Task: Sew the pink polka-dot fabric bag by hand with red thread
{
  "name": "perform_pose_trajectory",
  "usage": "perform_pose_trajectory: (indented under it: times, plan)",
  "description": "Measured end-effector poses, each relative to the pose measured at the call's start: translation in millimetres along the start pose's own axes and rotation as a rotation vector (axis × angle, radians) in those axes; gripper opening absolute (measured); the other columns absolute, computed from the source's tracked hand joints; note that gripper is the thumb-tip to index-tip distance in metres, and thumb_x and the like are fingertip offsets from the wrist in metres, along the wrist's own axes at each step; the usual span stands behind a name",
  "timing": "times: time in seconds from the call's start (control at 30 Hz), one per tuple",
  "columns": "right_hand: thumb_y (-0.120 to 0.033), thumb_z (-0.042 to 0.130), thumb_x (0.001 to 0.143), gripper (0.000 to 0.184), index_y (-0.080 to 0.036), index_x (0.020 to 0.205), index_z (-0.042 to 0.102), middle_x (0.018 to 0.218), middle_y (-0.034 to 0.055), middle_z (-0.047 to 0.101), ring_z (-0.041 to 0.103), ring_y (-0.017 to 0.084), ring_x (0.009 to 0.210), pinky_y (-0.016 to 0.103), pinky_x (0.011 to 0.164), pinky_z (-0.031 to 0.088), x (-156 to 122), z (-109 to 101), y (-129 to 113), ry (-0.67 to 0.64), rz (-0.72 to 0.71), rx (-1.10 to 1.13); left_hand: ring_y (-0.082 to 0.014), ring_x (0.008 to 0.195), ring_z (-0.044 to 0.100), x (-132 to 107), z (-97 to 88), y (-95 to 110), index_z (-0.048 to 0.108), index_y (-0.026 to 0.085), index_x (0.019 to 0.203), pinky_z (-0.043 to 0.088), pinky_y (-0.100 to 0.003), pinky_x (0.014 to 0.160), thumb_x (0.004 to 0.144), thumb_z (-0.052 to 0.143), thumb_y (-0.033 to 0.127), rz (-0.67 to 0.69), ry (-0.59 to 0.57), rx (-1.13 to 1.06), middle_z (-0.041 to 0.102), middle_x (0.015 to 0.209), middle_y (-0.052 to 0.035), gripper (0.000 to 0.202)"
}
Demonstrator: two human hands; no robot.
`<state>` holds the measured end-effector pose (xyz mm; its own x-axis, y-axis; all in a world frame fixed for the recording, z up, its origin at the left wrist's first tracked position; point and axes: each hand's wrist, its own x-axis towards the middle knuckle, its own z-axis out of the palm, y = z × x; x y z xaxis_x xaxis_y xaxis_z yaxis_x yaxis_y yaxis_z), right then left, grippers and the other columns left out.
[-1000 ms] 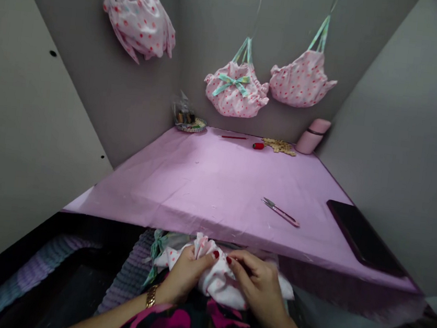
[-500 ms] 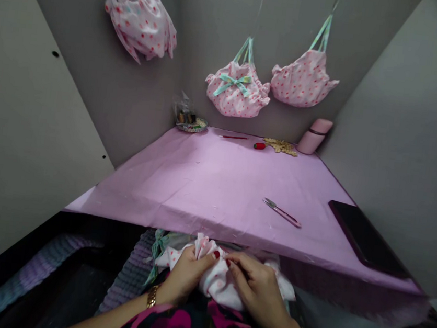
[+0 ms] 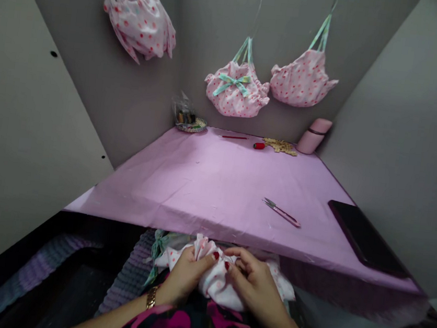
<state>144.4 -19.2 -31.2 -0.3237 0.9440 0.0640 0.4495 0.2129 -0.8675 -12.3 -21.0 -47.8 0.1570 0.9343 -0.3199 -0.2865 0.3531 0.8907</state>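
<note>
Over my lap, at the table's front edge, lies a bunched white cloth piece with pink dots [image 3: 220, 286], with mint-green ties at its left end. My left hand [image 3: 186, 271] is closed on the gathered cloth, thumb pressed on top. Against the cloth's right side is my right hand [image 3: 254, 281], its fingers curled and thumb bent inward. Its index finger stands a little apart from the thumb. Whatever small thing it may hold is too small to make out. Thread snips [image 3: 282, 212] lie on the table beyond my right hand.
The pink-covered table [image 3: 161, 178] bears a black tablet-like device [image 3: 368, 239], a pink bottle [image 3: 313, 136], a red thread spool [image 3: 259, 146], a thin red stick [image 3: 233, 137], beige pieces [image 3: 279, 146] and a small dish [image 3: 197, 126]. Dotted cloth garments [image 3: 236, 95] hang on the walls.
My right index finger has lifted and straightened away from the thumb, opening a small gap above the cloth. My left hand keeps its grip in the same place.
</note>
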Motion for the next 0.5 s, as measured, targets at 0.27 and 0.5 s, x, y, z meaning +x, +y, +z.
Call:
perform_pose_trajectory:
  times: [0.27,0.5]
  plan:
    - [-0.023,0.046,0.077,0.013,-0.014,0.080,0.056,0.062,-0.0005,0.057,0.049,0.010,0.050,0.017,0.046,0.036,4,4,8,-0.124,0.176,0.371,-0.0109,0.055,0.044,1,-0.3,-2,0.056,0.013,0.067,0.035,-0.022,0.055,0.064,0.062,0.034,0.016,-0.020,0.013,0.052,0.061,0.0006,0.022]
    - [-0.022,0.046,0.077,0.013,-0.014,0.078,0.056,0.060,-0.0011,0.056,0.049,0.010,0.049,0.017,0.044,0.036,3,6,13,-0.080,0.161,0.281,-0.0108,0.053,0.043,0,1.1,1,0.052,0.014,0.062,0.034,-0.021,0.054,0.061,0.064,0.036,0.010,0.024,0.049,0.049,0.057,0.0023,0.024]
